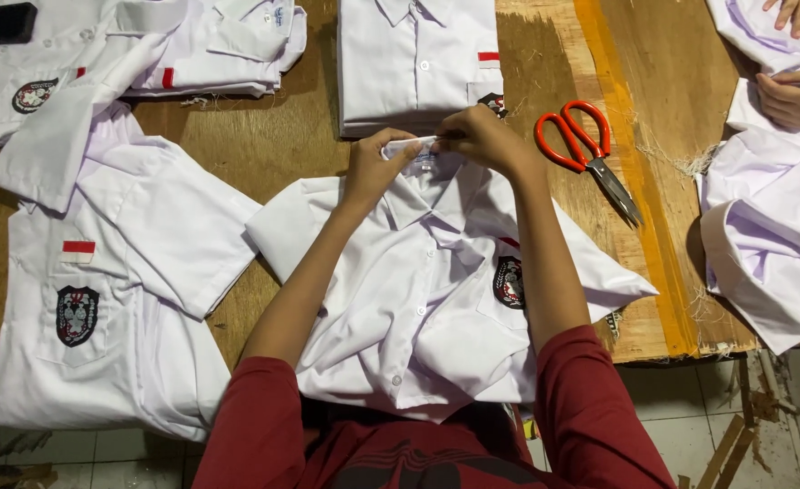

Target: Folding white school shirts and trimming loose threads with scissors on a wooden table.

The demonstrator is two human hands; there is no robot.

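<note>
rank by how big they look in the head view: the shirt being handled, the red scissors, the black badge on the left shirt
1. The white shirt under both hands looks largest by far.
2. The red scissors.
3. The black badge, though not much smaller than the scissors.

collar label (427,161): small, white, between both hands | maybe blue print, blurred

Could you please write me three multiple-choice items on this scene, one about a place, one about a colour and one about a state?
1. Where do the scissors lie?
A. right of the middle shirt
B. on the floor
C. on the folded shirt

2. What colour are the scissor handles?
A. blue
B. black
C. red

3. What are the left hand and right hand doing?
A. resting flat
B. pinching the shirt's collar
C. holding scissors

Answers: 1 A, they lie on the bare wooden table; 2 C, both loops are red; 3 B, the fingers grip the collar.
</note>
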